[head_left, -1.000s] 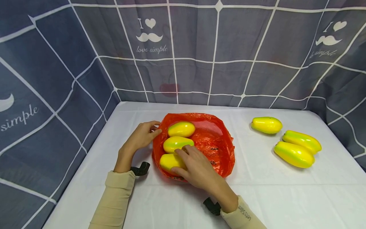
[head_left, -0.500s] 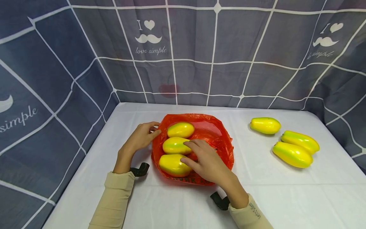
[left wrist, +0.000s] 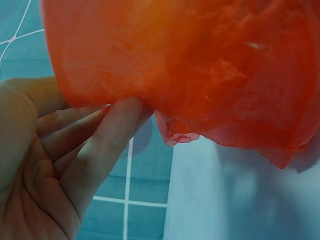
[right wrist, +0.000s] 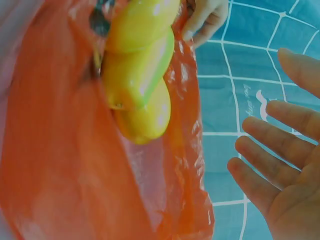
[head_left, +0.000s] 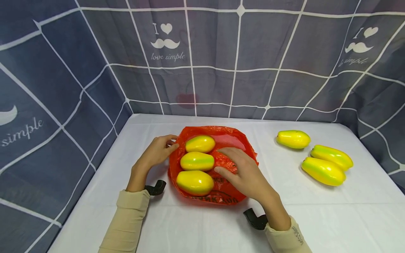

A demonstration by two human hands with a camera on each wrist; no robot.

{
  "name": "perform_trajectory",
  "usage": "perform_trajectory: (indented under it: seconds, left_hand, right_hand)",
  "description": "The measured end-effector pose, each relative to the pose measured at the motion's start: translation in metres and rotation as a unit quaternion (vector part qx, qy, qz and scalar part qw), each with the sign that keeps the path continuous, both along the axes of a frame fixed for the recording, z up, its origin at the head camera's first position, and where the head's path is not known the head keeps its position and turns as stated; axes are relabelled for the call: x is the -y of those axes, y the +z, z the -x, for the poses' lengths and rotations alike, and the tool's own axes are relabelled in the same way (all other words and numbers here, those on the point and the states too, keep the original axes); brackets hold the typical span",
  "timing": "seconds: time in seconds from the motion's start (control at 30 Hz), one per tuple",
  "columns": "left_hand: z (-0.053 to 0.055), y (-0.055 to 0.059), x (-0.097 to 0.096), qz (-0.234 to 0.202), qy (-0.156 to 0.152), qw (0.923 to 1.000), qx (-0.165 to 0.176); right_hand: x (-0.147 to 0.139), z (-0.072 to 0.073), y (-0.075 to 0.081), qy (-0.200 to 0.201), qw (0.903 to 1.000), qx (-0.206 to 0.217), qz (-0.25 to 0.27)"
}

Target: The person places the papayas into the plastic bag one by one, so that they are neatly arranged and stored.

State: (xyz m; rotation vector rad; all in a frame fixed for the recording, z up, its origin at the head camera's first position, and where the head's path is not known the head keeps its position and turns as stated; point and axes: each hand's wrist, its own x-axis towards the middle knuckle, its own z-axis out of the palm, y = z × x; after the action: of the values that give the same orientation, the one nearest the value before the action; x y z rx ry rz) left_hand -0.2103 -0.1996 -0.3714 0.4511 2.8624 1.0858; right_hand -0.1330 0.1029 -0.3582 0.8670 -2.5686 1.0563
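Observation:
A red plastic bag (head_left: 227,140) lies with its mouth spread wide on the white table. Inside it, along the left side, three glossy yellow-green papayas (head_left: 195,183) form a column. My left hand (head_left: 157,151) grips the bag's left rim; in the left wrist view the thumb (left wrist: 107,145) and fingers pinch the thin plastic edge. Over the right half of the bag hovers my right hand (head_left: 246,174), holding nothing. In the right wrist view its fingers (right wrist: 275,152) are extended and spread, apart from the papayas (right wrist: 132,75).
Three more papayas rest on the table to the right: one (head_left: 293,139) farther back, two (head_left: 324,171) side by side nearer. A dark checked curtain (head_left: 215,84) hangs along the back and left. Black camera mounts (head_left: 254,219) jut from both wrists.
My right hand has let go of the nearest papaya in the bag and drawn back to the right, its fingers opening. My left hand has kept its hold on the bag's rim.

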Motion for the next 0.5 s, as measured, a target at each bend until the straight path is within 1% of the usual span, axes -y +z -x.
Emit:
perform_trajectory:
  seconds: [0.2, 0.37, 0.5]
  left_hand:
    - [-0.001, -0.002, 0.000, 0.002, 0.003, 1.0000, -0.001]
    - [0.000, -0.001, -0.002, 0.001, -0.001, 1.0000, -0.006]
    - [0.000, 0.000, -0.003, 0.003, 0.003, 1.0000, -0.002]
  right_hand:
    - [-0.009, -0.003, -0.003, -0.010, 0.9999, 0.007, -0.008]
    - [-0.021, -0.004, -0.008, -0.035, 0.9993, 0.004, -0.010]
    - [-0.033, -0.005, -0.013, -0.051, 0.9985, 0.004, -0.021]
